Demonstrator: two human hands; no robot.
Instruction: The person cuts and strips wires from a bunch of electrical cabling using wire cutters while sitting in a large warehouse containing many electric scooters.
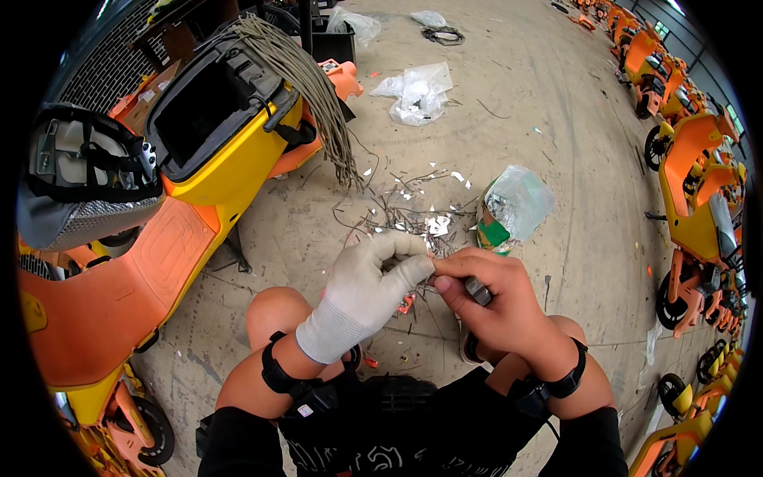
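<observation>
My left hand (pixel 362 286), in a pale knit glove, has thumb and index finger pinched together in front of me. What lies in that pinch is too small to make out. The bare right hand (pixel 501 298) meets it fingertip to fingertip. Its fingers are curled round a dark grey, blunt-ended object (pixel 478 291), of which only the end shows, below the index finger. On the floor beyond both hands lie many short dark wire pieces (pixel 389 219) mixed with white scraps (pixel 437 226). A small red piece (pixel 406 304) lies under the hands, partly hidden by them.
Left stands a yellow and orange scooter (pixel 230 179), a thick bundle of long grey-brown cables (pixel 306 87) draped over its open box. A box lined with a clear plastic bag (pixel 520 203) sits ahead right. Farther off lies another clear bag (pixel 417 91). Scooters (pixel 691 183) line the right side.
</observation>
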